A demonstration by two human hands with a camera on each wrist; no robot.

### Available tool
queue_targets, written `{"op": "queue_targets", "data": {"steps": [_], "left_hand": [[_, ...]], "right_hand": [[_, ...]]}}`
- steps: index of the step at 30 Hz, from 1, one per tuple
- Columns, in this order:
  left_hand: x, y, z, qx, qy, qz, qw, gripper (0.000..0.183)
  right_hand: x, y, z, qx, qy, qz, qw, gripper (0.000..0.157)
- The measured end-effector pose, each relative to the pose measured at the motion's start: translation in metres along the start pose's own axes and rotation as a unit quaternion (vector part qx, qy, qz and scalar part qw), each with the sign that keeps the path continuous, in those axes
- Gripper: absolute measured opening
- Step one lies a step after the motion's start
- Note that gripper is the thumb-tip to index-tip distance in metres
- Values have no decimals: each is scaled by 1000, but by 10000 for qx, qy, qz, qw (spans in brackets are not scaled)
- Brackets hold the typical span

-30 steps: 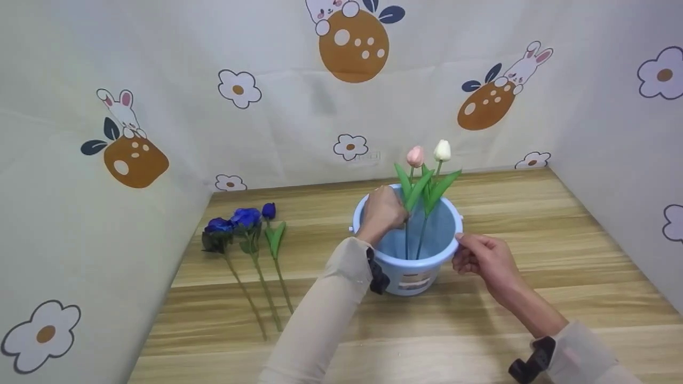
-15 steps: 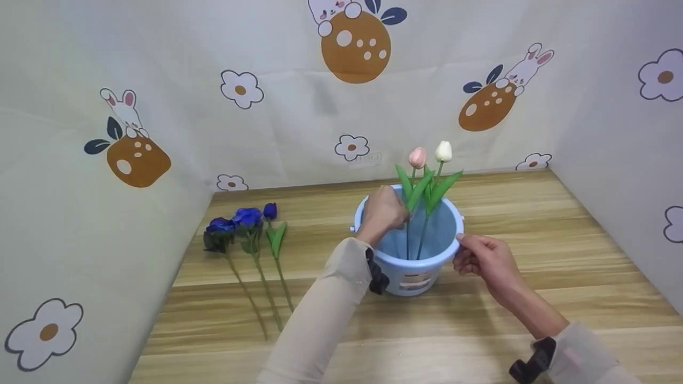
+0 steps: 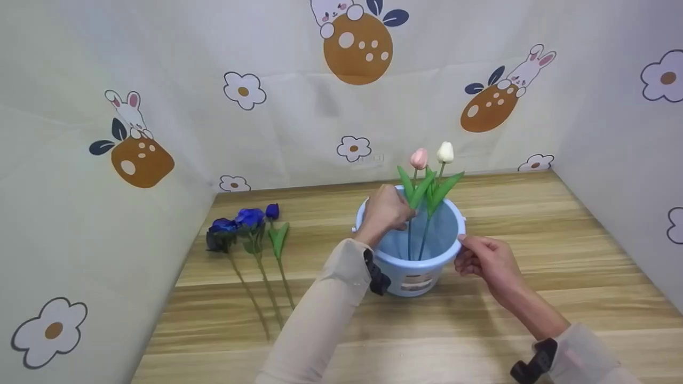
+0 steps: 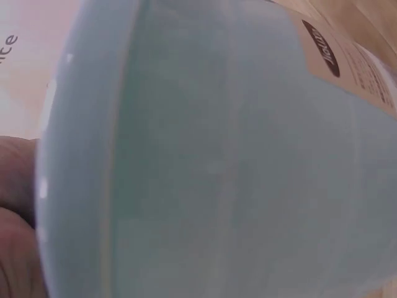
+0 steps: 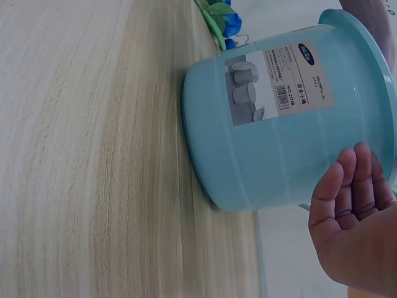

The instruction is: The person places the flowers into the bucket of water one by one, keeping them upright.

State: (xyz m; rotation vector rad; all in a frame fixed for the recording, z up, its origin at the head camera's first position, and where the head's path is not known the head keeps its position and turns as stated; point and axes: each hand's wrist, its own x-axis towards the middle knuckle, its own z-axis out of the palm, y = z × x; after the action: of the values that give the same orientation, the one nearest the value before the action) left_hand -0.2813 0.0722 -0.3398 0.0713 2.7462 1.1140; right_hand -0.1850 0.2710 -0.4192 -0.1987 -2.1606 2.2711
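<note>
A light blue bucket (image 3: 451, 256) stands on the table, its label (image 5: 279, 84) turned towards the front. Inside it stand an upright pink tulip (image 3: 419, 159) and a white tulip (image 3: 445, 153), their green leaves rising above the rim. My left hand (image 3: 385, 210) reaches over the left rim and pinches the pink tulip's stem just below the leaves; the fingertips are partly hidden. In the left wrist view the bucket wall covers most of that hand. My right hand (image 3: 488, 261) holds the bucket's right rim, thumb on top and the other fingers curled below.
To the left on the wooden table (image 3: 480, 341) lie a dark blue rose (image 3: 221, 226), a blue flower with open petals (image 3: 249, 217) and a blue tulip (image 3: 272, 211), stems pointing forward. A patterned cloth wall (image 3: 299, 122) encloses the back and sides.
The fingers of my left hand have loosened slightly and shifted a little at the pink tulip's stem. My right hand and the bucket keep their places; the view has drifted slightly.
</note>
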Motion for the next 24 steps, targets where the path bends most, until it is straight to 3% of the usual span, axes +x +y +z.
{"op": "queue_targets", "data": {"steps": [14, 21, 24], "left_hand": [[-7, 7, -13, -546, -241, -253, 9979, 18], [-10, 2, -24, -539, -187, 37, 9984, 18], [-13, -1, -29, -713, -195, 11, 9973, 16]], "right_hand": [[0, 1, 0, -110, -29, 66, 9999, 39], [0, 0, 0, 26, -33, 21, 10000, 38], [-1, 0, 0, 28, -43, 16, 10000, 38]]}}
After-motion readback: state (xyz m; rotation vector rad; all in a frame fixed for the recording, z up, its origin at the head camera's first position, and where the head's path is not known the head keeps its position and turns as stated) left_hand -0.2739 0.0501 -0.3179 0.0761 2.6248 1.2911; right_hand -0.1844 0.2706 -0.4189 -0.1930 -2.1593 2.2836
